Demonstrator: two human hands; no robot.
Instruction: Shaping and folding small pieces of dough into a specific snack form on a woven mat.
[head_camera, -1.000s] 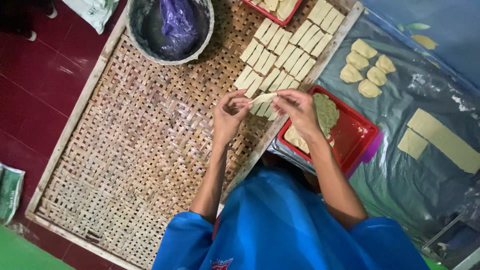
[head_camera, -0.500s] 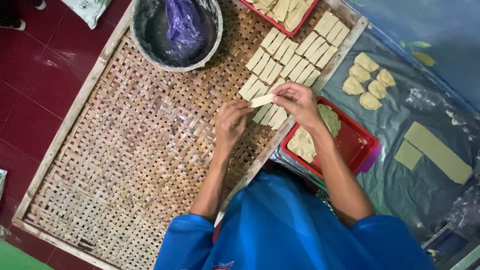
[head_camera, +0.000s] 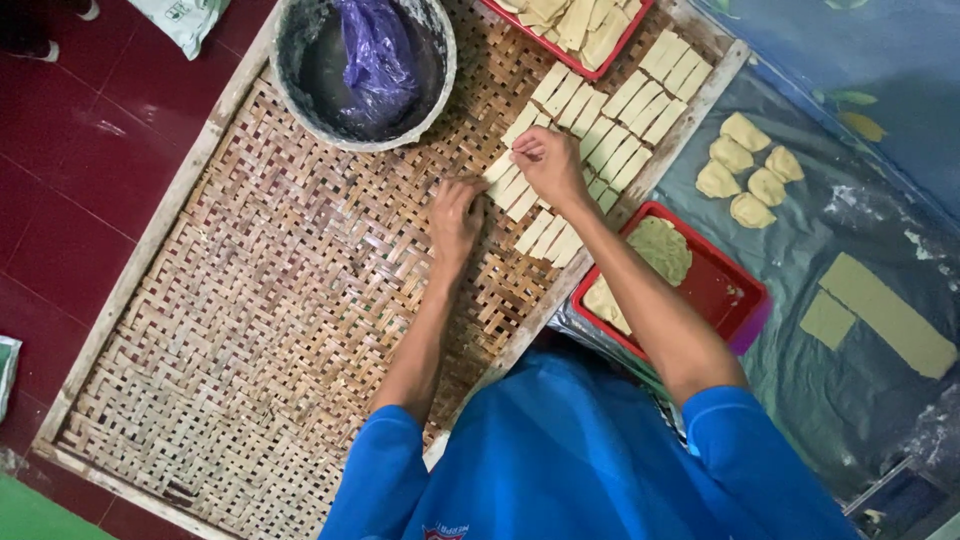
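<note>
Both hands moved up-tray; right hand (head_camera: 548, 165) pinches a dough strip (head_camera: 500, 166); left hand (head_camera: 456, 215) lies flat, open.

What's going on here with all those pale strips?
A person in a blue shirt lays pale dough strips in rows on a big woven bamboo tray. The right hand and left hand both rest on strips at the rows' edge. A red tray beside them holds more dough.

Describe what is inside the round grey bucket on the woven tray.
Inside the grey bucket lies a crumpled purple plastic bag. Whatever is under or within the bag is covered and cannot be seen.
</note>
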